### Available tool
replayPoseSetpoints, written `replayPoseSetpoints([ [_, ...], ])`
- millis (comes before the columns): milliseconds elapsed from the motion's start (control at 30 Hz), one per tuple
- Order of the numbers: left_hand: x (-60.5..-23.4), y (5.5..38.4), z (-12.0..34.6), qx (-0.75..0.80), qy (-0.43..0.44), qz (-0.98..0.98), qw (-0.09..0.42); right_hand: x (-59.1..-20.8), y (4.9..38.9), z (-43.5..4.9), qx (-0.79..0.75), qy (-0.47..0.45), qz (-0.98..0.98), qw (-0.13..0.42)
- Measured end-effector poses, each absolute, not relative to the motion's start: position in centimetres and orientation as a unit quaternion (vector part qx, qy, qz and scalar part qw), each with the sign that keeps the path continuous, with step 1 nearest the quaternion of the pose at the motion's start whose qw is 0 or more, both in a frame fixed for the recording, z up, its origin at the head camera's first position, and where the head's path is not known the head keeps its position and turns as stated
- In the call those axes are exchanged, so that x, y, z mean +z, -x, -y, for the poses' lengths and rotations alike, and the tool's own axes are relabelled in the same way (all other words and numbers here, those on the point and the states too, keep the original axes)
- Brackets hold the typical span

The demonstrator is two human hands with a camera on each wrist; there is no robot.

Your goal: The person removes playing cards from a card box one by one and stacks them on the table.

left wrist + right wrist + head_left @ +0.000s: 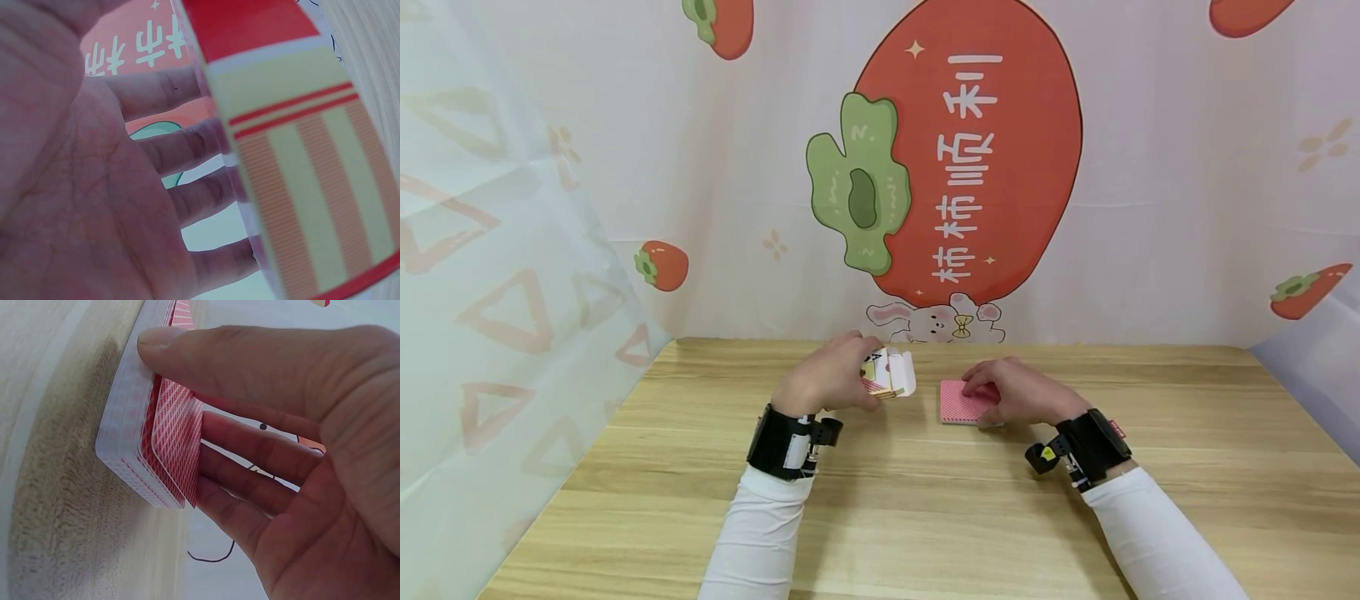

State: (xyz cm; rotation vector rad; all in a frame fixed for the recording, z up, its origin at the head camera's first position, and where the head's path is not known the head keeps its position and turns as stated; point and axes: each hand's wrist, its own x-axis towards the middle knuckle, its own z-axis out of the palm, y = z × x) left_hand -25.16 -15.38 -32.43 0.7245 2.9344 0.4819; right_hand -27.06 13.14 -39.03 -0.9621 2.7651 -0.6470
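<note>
My left hand (829,377) holds a small playing-card box (891,372) above the table, its white end flap open toward the right. Printed art with a letter A shows on the box in the head view. Close up in the left wrist view, the box (306,162) has red and cream bands with stripes, and the fingers lie along its side. My right hand (1026,392) grips a deck of playing cards (958,402) with red patterned backs on the table. In the right wrist view the thumb presses the deck's edge (128,412), and a top card (178,434) stands slightly apart from the stack.
Both hands work over the far part of a light wooden table (910,508). A printed cloth (1135,167) with a large red persimmon hangs behind the table's back edge, and another pale cloth (512,275) hangs at the left.
</note>
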Motion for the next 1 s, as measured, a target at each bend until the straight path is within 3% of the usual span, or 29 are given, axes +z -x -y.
replayPoseSetpoints([
  [1000,-32.59,25.14,15.19,0.146,-0.234,-0.96,0.044,-39.29,27.04,-13.17,-0.225,0.303,-0.922,0.084],
])
